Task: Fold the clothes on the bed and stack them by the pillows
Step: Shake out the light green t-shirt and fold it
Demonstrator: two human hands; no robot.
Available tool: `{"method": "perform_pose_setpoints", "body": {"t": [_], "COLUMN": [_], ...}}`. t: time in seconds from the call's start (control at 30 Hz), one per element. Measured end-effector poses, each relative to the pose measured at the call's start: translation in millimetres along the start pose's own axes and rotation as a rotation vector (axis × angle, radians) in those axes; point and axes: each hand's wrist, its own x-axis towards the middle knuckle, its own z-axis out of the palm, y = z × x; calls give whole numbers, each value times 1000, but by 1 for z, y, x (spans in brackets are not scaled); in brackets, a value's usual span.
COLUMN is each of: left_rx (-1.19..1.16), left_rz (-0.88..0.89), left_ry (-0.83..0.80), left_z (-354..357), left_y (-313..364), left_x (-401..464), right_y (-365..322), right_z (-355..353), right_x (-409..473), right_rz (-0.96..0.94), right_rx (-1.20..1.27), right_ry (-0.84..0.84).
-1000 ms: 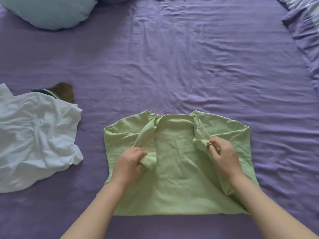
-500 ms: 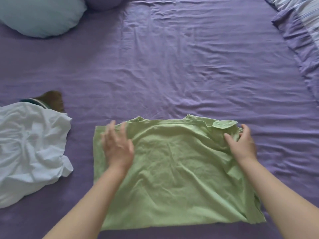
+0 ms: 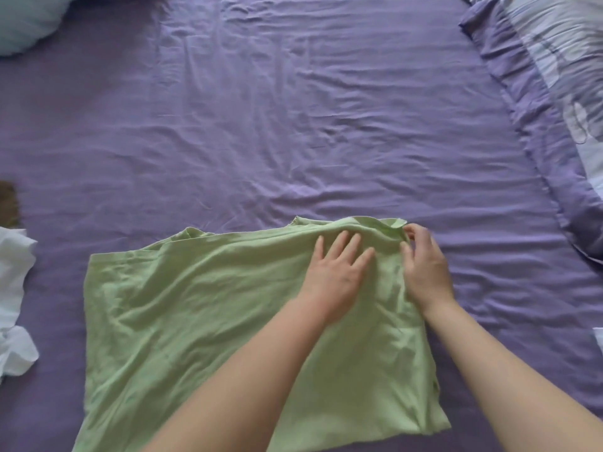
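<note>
Pressing flat with straight fingers, the left hand [image 3: 337, 275] is steadying the green shirt [image 3: 195, 321] while the right hand [image 3: 424, 265] is pinching its far right corner.

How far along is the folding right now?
Early. Nothing is visibly stacked by the pillow. The green shirt lies spread out: left hand flat on it, right hand pinching its far right corner. The white garment lies crumpled, unfolded.

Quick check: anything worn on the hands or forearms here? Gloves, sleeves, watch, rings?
Nothing visible. Left hand and right hand are bare: no gloves, no rings in sight, no watch or band at either wrist. Both forearms are uncovered down to the frame edge, no sleeve showing.
</note>
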Motion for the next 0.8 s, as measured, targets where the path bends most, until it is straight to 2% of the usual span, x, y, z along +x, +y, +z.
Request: {"method": "perform_pose_setpoints", "body": {"t": [0.13, 0.2, 0.33, 0.43, 0.5, 0.6, 0.7, 0.8], "left_rx": [-119, -178, -426, -287, -276, -362, -321, -259], "left_rz": [-135, -161, -182, -194, -245, -339, -404, -360], "left_ry": [129, 123, -60, -161, -112, 62, 181, 337], "left_z": [-10, -22, -44, -46, -45, -47, -47, -37], "left_y": [3, 3, 13, 25, 29, 33, 42, 59], "left_x": [28, 50, 96, 113, 116, 117, 111, 75], "right_y": [10, 14, 18, 23, 28, 40, 54, 60], "right_z": [1, -1, -5, -4, -3, -7, -17, -26], "right_x": [-28, -40, -64, -87, -98, -105, -107, -121], "right_rz": [87, 131, 228, 285, 315, 351, 367, 429], "right_rx": [182, 283, 370, 311, 263, 251, 191, 121], "right_ry": [-3, 6, 15, -25, -26, 26, 61, 38]}}
